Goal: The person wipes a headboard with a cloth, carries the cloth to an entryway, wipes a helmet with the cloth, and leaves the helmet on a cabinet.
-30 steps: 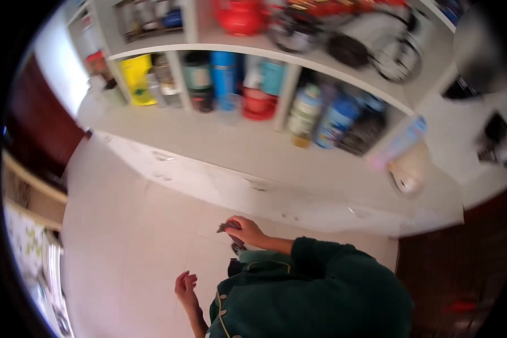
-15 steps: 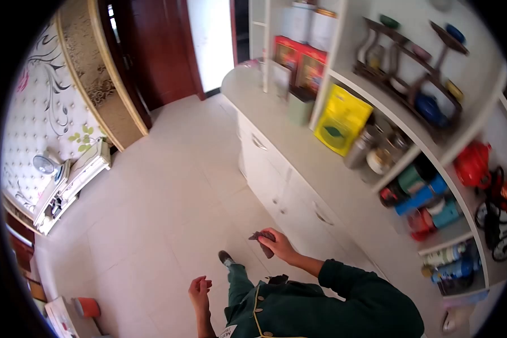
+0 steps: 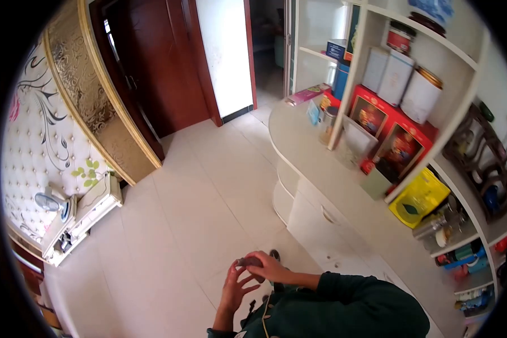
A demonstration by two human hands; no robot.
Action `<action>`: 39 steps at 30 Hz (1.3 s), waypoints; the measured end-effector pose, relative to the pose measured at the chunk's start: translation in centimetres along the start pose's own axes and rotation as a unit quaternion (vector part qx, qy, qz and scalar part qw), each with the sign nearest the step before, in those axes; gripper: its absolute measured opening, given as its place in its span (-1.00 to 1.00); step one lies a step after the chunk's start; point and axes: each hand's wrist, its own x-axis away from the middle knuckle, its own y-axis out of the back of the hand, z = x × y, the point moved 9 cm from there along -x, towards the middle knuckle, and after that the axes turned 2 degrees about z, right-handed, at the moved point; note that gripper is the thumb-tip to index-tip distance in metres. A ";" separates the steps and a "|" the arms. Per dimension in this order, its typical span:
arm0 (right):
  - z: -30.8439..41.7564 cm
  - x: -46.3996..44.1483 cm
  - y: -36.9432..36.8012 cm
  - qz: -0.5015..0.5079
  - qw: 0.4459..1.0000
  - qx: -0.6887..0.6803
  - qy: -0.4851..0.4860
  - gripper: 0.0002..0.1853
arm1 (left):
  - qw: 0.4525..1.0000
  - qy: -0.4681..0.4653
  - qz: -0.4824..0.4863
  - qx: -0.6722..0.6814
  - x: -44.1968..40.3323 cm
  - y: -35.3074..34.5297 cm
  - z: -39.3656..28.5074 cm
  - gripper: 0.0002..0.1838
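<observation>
A small dark brown object (image 3: 252, 262) is held in front of the body by my right hand (image 3: 269, 267), whose fingers wrap round it. What the object is cannot be made out. My left hand (image 3: 234, 290) is right beside it, fingers spread, with the fingertips close to the object's left end; whether they touch it is unclear. Both hands are above the pale tiled floor, near the green jacket (image 3: 355, 301).
A white cabinet (image 3: 301, 143) with a rounded end runs along the right, its shelves holding boxes, canisters and a yellow bag (image 3: 419, 197). A red-brown door (image 3: 158, 67) stands at the back. A low white stand (image 3: 90, 208) with a fan (image 3: 50, 201) is at left.
The view has swung left, bringing the doors and the cabinet's rounded end into sight. My hands, earlier apart, have come together, with the dark object still in my right hand.
</observation>
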 end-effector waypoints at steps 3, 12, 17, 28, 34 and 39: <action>3.8 -6.4 -1.0 0.091 0.984 0.038 0.149 -0.25 | 0.989 0.036 0.075 0.121 -7.5 0.1 -2.9 -0.37; 8.6 -28.2 6.9 0.156 0.962 0.174 0.143 -0.41 | 0.993 -0.036 -0.020 0.111 -22.2 3.2 -18.6 -0.68; 15.2 -38.2 12.8 0.092 0.977 -0.096 0.167 -0.81 | 0.976 -0.103 -0.110 0.155 -30.4 9.7 -22.8 -0.69; 39.1 -44.7 31.5 0.035 0.686 -0.243 0.685 -0.71 | 0.989 -0.043 -0.115 0.088 -55.2 12.1 -39.5 -0.70; 39.1 -54.3 40.3 -0.030 0.707 -0.268 0.654 -0.55 | 0.999 0.011 -0.012 -0.045 -71.4 2.0 -49.2 -0.71; 34.7 -63.1 52.1 -0.038 0.684 -0.157 0.711 -0.62 | 0.995 0.061 0.008 -0.075 -84.8 -5.5 -49.7 -0.68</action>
